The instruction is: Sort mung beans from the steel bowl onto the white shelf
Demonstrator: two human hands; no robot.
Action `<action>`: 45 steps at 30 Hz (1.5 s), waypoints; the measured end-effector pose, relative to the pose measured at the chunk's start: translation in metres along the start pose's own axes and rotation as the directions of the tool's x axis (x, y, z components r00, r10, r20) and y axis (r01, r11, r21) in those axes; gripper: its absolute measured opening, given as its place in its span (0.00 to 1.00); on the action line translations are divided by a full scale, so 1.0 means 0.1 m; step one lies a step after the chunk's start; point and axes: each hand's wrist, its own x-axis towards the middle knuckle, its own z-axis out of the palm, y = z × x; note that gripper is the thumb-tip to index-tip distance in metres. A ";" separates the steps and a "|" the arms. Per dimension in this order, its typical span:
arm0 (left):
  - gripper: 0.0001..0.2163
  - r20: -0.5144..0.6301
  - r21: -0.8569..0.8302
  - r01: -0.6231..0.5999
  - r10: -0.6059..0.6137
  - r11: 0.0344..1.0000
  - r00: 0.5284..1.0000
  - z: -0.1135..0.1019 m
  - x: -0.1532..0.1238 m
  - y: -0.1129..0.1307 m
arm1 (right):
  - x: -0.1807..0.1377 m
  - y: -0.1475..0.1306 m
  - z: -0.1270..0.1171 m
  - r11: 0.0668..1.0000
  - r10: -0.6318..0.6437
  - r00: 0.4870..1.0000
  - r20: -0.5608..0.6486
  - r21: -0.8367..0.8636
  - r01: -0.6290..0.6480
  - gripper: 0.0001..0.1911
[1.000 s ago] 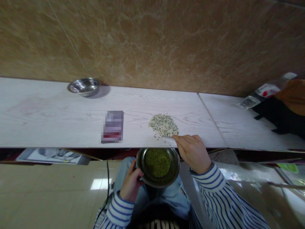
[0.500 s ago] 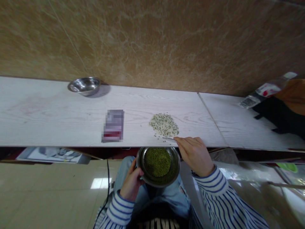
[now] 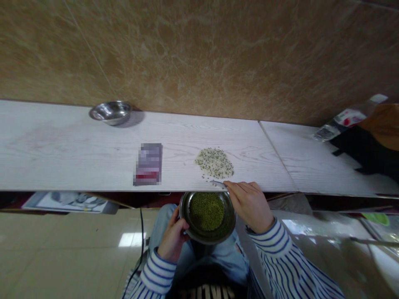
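My left hand [image 3: 174,236] grips the left rim of a steel bowl [image 3: 230,222], thumb over the edge. Green mung beans [image 3: 206,211] lie inside the bowl, which is held below the table's front edge, above my lap. In my right hand [image 3: 249,203] is a metal spoon [image 3: 217,183], its tip low over the tabletop near the edge. Just beyond the spoon spreads a flat pile of white grains mixed with green beans [image 3: 214,162]. A few loose beans are scattered at the pile's near side. My right fingers hide the spoon's handle.
A second steel bowl [image 3: 111,113] stands on the white table [image 3: 62,153] by the wall. Left of the pile lies a blurred flat rectangular item [image 3: 148,164]. A plastic bottle [image 3: 346,118] and a black and brown item [image 3: 374,141] are at the right.
My right hand and the spoon have shifted slightly left and toward me, nearer the table's edge. The bowl in my left hand stays almost in place.
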 end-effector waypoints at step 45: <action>0.26 -0.008 -0.020 -0.039 0.039 0.999 0.999 -0.11 0.06 0.05 | 0.27 -0.07 0.11 0.998 -0.007 1.000 0.029 0.059 0.006 0.12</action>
